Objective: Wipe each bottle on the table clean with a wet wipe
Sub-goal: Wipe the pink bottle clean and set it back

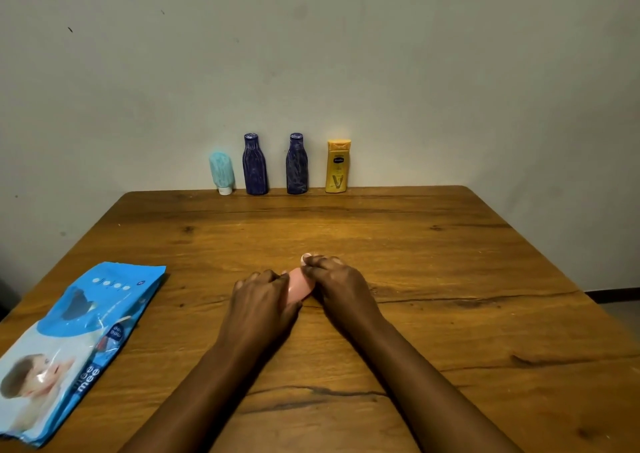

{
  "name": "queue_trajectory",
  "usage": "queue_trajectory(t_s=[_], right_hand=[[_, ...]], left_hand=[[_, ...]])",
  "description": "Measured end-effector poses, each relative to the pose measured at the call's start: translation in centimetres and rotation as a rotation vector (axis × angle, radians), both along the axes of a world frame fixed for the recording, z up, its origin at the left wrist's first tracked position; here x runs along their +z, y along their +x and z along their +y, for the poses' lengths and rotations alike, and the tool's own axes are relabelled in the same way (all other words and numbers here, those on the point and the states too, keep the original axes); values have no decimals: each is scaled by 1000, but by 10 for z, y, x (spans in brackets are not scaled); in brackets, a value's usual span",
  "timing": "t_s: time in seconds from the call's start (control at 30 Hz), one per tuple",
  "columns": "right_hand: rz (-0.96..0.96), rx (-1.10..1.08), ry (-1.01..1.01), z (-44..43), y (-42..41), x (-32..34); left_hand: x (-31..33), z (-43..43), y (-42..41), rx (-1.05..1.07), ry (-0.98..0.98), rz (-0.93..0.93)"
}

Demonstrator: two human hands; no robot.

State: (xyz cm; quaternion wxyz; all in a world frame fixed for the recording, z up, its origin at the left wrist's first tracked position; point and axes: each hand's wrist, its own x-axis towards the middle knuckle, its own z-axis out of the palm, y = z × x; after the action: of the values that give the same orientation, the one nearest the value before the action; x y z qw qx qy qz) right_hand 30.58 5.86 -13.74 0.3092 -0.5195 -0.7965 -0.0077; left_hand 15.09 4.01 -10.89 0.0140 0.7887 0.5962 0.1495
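Note:
A small pink bottle (298, 285) lies on the wooden table (450, 279) near the middle, held between both hands. My left hand (260, 296) grips its near end. My right hand (334, 281) closes over its far end, where a white cap tip (306, 257) shows past the fingers. No wipe is visible in either hand. At the table's far edge, against the wall, stand a light-blue tube (221, 172) on its white cap, two dark blue bottles (255, 164) (296, 163) and a yellow lotion bottle (337, 166).
A blue wet-wipe pack (74, 343) lies flat at the near left of the table. A pale wall rises directly behind the row of bottles. The table's right edge drops to a floor with a dark skirting strip (613, 295).

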Motion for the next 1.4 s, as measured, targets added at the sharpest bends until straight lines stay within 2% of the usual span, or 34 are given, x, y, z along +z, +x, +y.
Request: queue_trajectory(t_s=[0.27,0.33,0.47,0.5,0.63,0.8,0.87,0.97,1.1,1.3,1.4], right_hand=[[-41,38,36,-6,18,-6],[10,38,37,-6,24,-1],[266,-64,78,-2,27,12],[274,-62,88,0,22,13],[24,26,48,2,4,5],[-54,33,67,-1,17,-3],[5,0,86,-1,26,-1],[215,-100,120,5,28,7],[71,4,74,7,4,5],[50,50,61,3,14,0],[234,9,112,6,13,3]], left_hand=[[0,8,-9,-42,-24,-143],[0,8,-10,-37,-35,-141],[2,7,-12,-27,-78,-182],[1,8,-13,-33,-89,-188],[3,8,-14,-45,-106,-186],[1,13,-13,-57,-105,-184],[-4,18,-15,-64,-108,-179],[-7,23,-18,-71,-112,-174],[-7,28,-20,-77,-132,-193],[-7,34,-21,6,-86,-337],[-8,34,-25,61,-42,-461]])
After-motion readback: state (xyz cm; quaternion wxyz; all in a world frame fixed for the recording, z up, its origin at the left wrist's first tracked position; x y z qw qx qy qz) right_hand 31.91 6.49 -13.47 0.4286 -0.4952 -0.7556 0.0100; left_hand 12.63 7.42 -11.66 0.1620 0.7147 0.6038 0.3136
